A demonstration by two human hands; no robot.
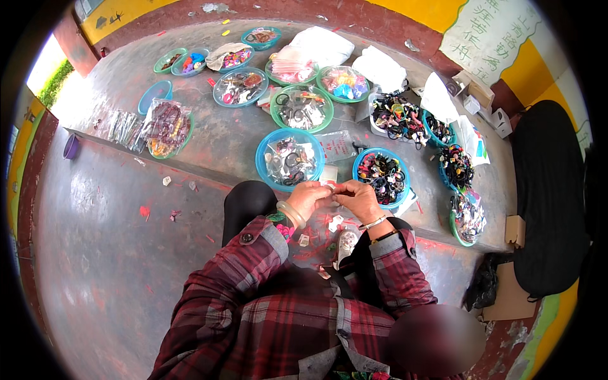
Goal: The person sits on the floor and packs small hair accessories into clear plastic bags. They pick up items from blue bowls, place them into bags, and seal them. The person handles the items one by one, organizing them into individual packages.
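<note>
My left hand (306, 199) and my right hand (358, 201) meet in front of me with fingertips pinched together. A small pale thing shows between them, too small to name. Just beyond my left hand stands a blue basin (261, 158) with clear bags of dark hair ties (292, 163). Beside my right hand is another blue basin (358, 166), full of loose dark and coloured hair ties (382, 178). A pale card (329, 173) lies between the two basins, close behind my fingers.
Several more basins stand on the raised concrete ledge, such as a green basin (275, 115) of bagged items. A flat clear bag (335, 145) lies among them. Paper scraps (335, 222) litter the floor near my shoe (347, 246). A large black object (550, 196) leans at the right wall.
</note>
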